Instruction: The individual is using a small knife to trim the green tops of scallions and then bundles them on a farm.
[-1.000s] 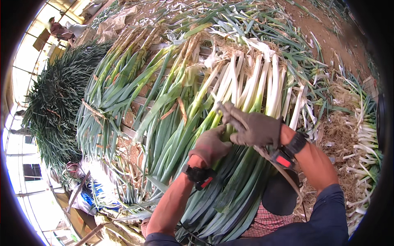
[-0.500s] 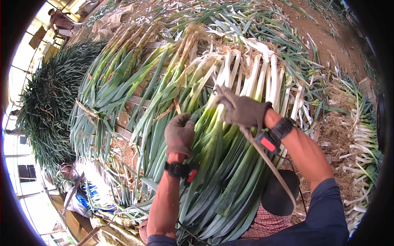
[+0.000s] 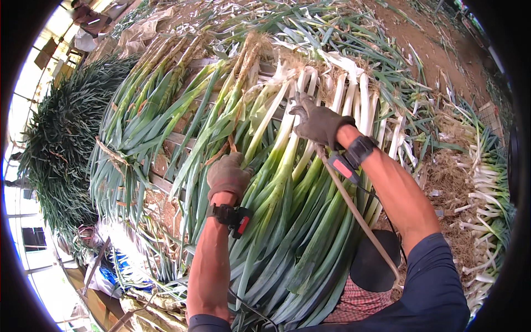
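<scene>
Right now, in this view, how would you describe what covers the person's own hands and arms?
The left hand and right hand wear grey-brown gloves. Black straps circle both wrists, each bearing a small dark box with a red patch. A thin dark cable runs beside the right forearm. Navy sleeves end around the elbows.

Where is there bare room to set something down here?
Best seems the brown soil at upper right, beside the leek scraps, though bits litter it. A narrow gap lies between the tied bundle and the leeks by the left hand. Leeks crowd around that hand and the right hand.
</scene>
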The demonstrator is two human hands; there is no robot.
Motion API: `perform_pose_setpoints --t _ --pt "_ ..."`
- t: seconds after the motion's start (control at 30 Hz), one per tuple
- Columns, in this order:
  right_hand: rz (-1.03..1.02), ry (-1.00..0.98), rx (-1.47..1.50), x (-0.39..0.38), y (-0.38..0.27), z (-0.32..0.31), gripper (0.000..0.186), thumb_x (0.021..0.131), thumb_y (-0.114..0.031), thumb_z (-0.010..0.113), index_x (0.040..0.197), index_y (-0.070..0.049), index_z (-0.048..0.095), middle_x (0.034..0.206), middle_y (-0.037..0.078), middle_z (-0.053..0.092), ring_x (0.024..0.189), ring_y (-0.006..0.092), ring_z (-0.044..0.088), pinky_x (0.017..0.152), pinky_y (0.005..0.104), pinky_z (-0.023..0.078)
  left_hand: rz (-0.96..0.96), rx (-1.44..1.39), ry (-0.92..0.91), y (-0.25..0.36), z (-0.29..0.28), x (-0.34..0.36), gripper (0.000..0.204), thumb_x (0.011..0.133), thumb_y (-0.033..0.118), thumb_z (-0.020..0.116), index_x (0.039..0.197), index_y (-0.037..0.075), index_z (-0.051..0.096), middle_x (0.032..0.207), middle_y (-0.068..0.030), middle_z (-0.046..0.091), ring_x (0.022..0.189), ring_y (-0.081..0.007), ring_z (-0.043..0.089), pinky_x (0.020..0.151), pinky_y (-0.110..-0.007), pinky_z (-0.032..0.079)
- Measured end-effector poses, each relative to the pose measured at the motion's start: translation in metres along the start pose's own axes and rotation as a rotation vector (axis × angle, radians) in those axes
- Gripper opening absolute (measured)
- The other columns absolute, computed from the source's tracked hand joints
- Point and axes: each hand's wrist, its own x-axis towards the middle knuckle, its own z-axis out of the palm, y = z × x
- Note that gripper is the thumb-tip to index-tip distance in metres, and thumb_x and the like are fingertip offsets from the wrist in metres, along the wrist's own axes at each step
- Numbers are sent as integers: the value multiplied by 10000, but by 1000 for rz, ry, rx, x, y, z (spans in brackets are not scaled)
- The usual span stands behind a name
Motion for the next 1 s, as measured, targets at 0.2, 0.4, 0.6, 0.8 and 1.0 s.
perform_pose_setpoints --t 0.2,0.4,0.6,0.8,1.0 --pt "-86 -215 55 -62 -21 11 1013 938 -300 678 1692 50 98 1537 241 581 1123 312 730 1000 356 567 -27 2 -119 10 -6 0 348 866 400 783 1093 135 790 1090 -144 787 1048 -370 747 908 -490 576" --pt "-29 -239 2 -85 -30 11 1037 964 -353 675 1714 8 57 1188 204 740 701 219 698 780 353 586 -87 24 -180 18 -10 3 421 845 460 757 1088 120 804 1096 -163 791 1060 -361 755 932 -466 578" --pt "-181 -189 -35 -82 -9 12 1067 922 -422 694 1709 13 121 1035 258 750 817 291 745 797 371 584 -46 -163 -322 27 -4 2 401 803 420 737 891 37 818 860 -176 784 815 -335 768 775 -440 586" --pt "-164 -306 -5 -85 -4 11 1028 903 -445 701 1687 0 207 975 240 749 801 308 745 786 401 577 -22 -547 -538 28 1 -6 340 865 343 767 896 8 818 717 -92 737 632 -165 682 632 -344 545" --pt "-180 -334 -108 -33 -14 -3 951 854 -370 751 1641 -53 322 1022 255 757 912 363 759 847 453 562 -130 -445 -452 37 0 -13 401 878 415 791 1015 40 826 838 -119 800 782 -217 768 786 -356 588"
